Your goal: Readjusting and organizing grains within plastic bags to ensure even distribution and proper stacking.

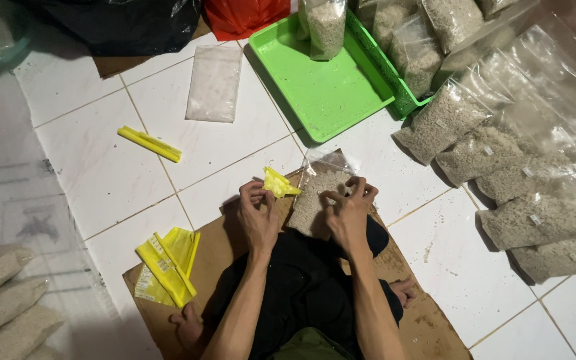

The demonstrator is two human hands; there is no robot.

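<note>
Home packing floor, white tiles (228, 143), filled bags (535, 220)

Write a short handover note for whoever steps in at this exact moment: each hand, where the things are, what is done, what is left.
Left hand: pinching a small yellow label at the top of the clear bag of grain.
Right hand: fingers bent on the bag's right side, holding it on the lap over the cardboard sheet.
Yellow label stack lies on the cardboard beside the left knee; one yellow strip on the tiles.
Done: filled bags lie in rows to the right, more by the green tray.
Left: this bag's label is not yet fixed; a flat bag lies beyond on the tiles.
</note>
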